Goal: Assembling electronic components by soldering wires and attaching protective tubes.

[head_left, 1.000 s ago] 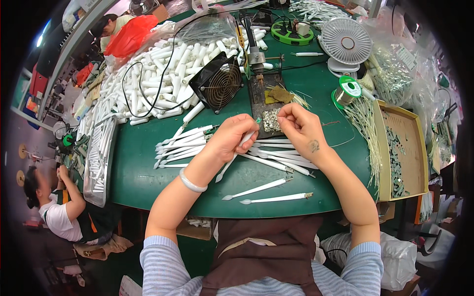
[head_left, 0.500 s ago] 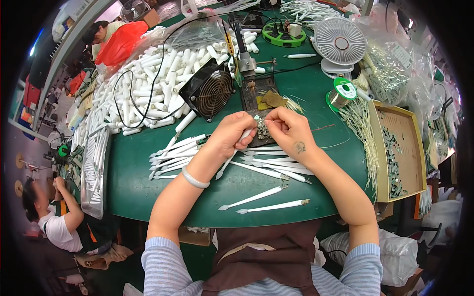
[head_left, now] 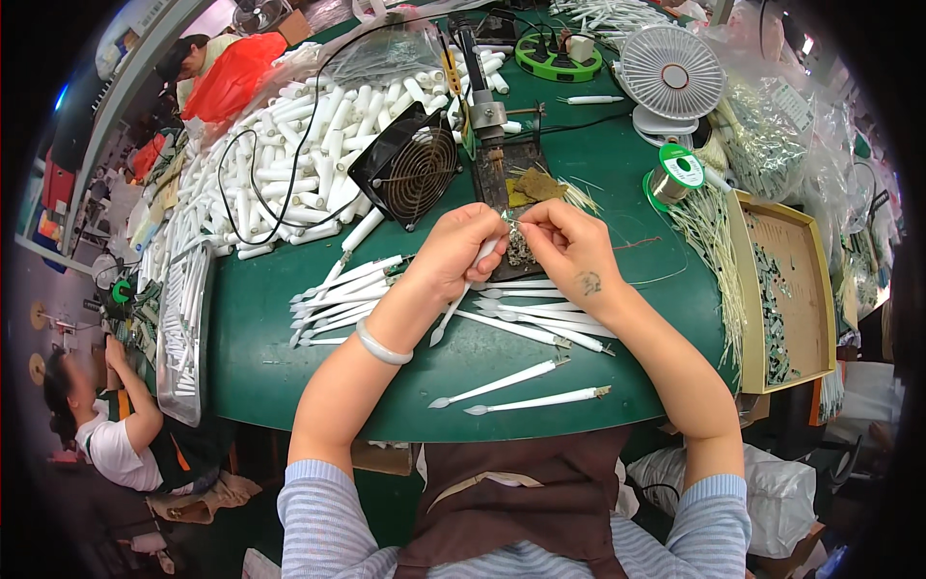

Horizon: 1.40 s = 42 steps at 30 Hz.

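From the head view, I saw the left hand (head_left: 465, 249) closed around a slim white stick (head_left: 449, 317), its pointed tip slanting down over the green table (head_left: 280, 328). The right hand (head_left: 574, 246) had thumb and forefinger pinched together at the stick's upper end; whatever they gripped was too small to tell. Just below the fingers lay silvery shavings (head_left: 518, 257). A black fan (head_left: 413, 172) stood near the left hand, and two similar sticks (head_left: 506, 383) lay near the table's front edge.
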Tool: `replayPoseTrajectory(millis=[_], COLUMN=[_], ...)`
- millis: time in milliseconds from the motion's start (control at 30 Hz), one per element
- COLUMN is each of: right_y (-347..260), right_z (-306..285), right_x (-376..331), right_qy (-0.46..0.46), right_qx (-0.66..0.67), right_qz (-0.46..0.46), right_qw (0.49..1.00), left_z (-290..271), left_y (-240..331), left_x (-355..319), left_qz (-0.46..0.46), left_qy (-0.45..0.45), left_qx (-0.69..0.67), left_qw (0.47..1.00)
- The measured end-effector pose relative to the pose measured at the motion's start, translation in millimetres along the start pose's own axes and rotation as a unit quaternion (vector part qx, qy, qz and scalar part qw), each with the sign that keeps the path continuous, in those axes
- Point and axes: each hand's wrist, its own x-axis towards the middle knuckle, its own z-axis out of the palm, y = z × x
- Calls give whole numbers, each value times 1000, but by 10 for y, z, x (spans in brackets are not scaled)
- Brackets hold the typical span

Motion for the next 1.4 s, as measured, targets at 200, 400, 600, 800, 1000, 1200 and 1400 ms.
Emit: replayPoseTrajectory(millis=[200,400,600,800,1000,1200,1400], right_y=[22,14,-18,-26,-33,-78,-126], right_z=[2,-19,-45,-87,-130,-155,-188], right_x=[7,8,-4,-20,-62,-91,-148], right_qy=[15,10,13,18,22,15,8], right_qx=[-9,-11,5,12,9,3,5], right_qz=[-7,1,5,7,14,4,-4], right_qw=[1000,1000,1000,1000,1000,1000,1000], left_z=[47,66,-108,-112,-93,27,45], left_y=[18,23,16,14,-47,-57,-102], left_x=[-5,-20,-19,-104,-329,-613,-823], left_qz=[9,12,-4,-11,13,93,121], left_qy=[7,9,-1,6,19,37,23], left_qx=[4,4,-21,-23,4,88,90], left_qw=[1000,1000,1000,1000,1000,991,988])
